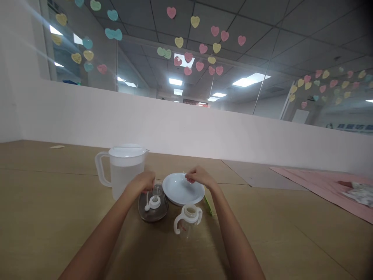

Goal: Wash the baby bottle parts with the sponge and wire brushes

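My left hand is closed over the back of a dark grey tray, beside a clear cap. Its fingertips are mostly hidden. On that tray lies a white bottle collar with a straw ending in a white ball. My right hand hovers at the far right rim of a white plate, fingers curled in a pinch; what they hold, if anything, is too small to name. In front of the plate stands a clear baby bottle with two white handles and an uncovered neck.
A lidded translucent pitcher stands behind the tray at left. A thin green item lies right of the plate. Pink cloth covers part of the table at right. Behind is a white wall with glass above it.
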The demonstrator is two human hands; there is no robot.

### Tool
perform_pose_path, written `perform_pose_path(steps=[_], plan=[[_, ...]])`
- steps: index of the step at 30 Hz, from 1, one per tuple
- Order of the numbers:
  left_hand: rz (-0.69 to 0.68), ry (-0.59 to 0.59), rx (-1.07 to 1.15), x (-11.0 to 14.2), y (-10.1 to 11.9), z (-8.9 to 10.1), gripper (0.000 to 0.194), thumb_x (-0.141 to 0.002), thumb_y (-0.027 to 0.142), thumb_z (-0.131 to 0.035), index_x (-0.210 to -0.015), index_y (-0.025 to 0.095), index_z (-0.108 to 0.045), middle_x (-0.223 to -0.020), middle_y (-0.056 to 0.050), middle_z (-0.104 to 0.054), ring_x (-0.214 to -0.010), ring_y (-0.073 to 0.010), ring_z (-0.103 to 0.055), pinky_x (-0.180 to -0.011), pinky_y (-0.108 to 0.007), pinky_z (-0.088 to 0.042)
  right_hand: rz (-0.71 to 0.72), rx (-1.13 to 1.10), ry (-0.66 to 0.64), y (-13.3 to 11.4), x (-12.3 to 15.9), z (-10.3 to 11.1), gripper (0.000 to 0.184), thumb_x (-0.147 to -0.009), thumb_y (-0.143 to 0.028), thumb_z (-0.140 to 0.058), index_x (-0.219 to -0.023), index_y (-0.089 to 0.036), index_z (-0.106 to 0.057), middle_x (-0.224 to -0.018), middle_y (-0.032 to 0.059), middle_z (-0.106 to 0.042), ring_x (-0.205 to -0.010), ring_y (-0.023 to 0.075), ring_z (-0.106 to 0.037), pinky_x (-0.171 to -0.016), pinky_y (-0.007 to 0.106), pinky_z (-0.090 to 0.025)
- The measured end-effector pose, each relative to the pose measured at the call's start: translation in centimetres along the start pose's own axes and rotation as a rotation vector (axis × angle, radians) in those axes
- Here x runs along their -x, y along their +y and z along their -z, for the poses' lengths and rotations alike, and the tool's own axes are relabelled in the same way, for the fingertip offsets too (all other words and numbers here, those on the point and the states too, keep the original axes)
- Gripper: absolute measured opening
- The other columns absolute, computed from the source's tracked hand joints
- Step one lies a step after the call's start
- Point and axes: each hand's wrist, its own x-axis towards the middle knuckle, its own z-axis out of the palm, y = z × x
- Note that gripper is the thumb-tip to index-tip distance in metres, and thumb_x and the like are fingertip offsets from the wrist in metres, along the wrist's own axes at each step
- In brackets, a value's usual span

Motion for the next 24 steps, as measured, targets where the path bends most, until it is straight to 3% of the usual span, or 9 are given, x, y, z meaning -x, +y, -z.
perform_pose_path(steps=[4,8,13,16,20,24], plan=[[-0.174,0.152,0.044,2.2,1.2,2.4,0.015,-0.054,0.009,-0.048,-0.065,0.017,-0.054,-0.058,-0.001,-0.061,-0.05,-0.0142,-0.055,-0.047,-0.021,-0.037,0.103,-0.387,0.215,-1.7,2.0,2.4,0.016,-0.067,-0.025,-0.059,-0.064,-0.011,-0.065,-0.064,0.0055,-0.064,-0.06,0.0126,-0.058,-0.06,0.023,-0.048],[-0.399,0.378,0.264,2.6,2.8,2.9,0.01,-0.066,0.021,-0.051,-0.074,0.018,-0.055,-0.073,-0.003,-0.063,-0.063,-0.0153,-0.058,-0.051,-0.022,-0.041,0.245,-0.702,0.31,-3.4,4.0,3.9,0.019,-0.066,-0.029,-0.064,-0.071,-0.011,-0.068,-0.071,0.0071,-0.066,-0.066,0.0142,-0.059,-0.069,0.028,-0.049],[-0.455,0.321,0.935,0.6,5.1,0.6,0.037,-0.07,0.036,-0.056,-0.101,0.015,-0.053,-0.099,-0.01,-0.061,-0.08,-0.0178,-0.059,-0.051,-0.022,-0.046,0.474,-0.96,0.373,-4.6,5.4,4.8,0.022,-0.058,-0.024,-0.072,-0.079,-0.017,-0.069,-0.077,0.0043,-0.067,-0.073,0.0154,-0.062,-0.077,0.033,-0.049],[-0.379,0.337,1.133,-0.3,6.0,-0.7,0.039,-0.073,0.037,-0.055,-0.103,0.013,-0.057,-0.106,-0.012,-0.059,-0.084,-0.0167,-0.057,-0.06,-0.023,-0.048,0.533,-1.005,0.462,-5.2,5.7,4.8,0.031,-0.054,-0.024,-0.076,-0.083,-0.02,-0.067,-0.081,0.0022,-0.067,-0.077,0.0155,-0.062,-0.085,0.036,-0.048],[-0.358,0.368,1.084,-0.9,6.5,-1.7,0.041,-0.074,0.039,-0.052,-0.106,0.013,-0.058,-0.102,-0.01,-0.059,-0.08,-0.0149,-0.055,-0.063,-0.023,-0.046,0.5,-0.98,0.539,-5.7,5.7,4.6,0.029,-0.058,-0.033,-0.075,-0.08,-0.017,-0.065,-0.075,0.0027,-0.066,-0.072,0.0149,-0.062,-0.078,0.035,-0.051],[-0.408,0.462,0.889,-1.1,6.4,-2.0,0.036,-0.075,0.043,-0.049,-0.09,0.013,-0.064,-0.083,-0.004,-0.061,-0.074,-0.0148,-0.051,-0.064,-0.024,-0.042,0.453,-0.864,0.499,-6.2,5.9,4.3,0.032,-0.067,-0.045,-0.066,-0.079,-0.015,-0.062,-0.069,0.0037,-0.064,-0.064,0.0136,-0.061,-0.067,0.03,-0.053]])
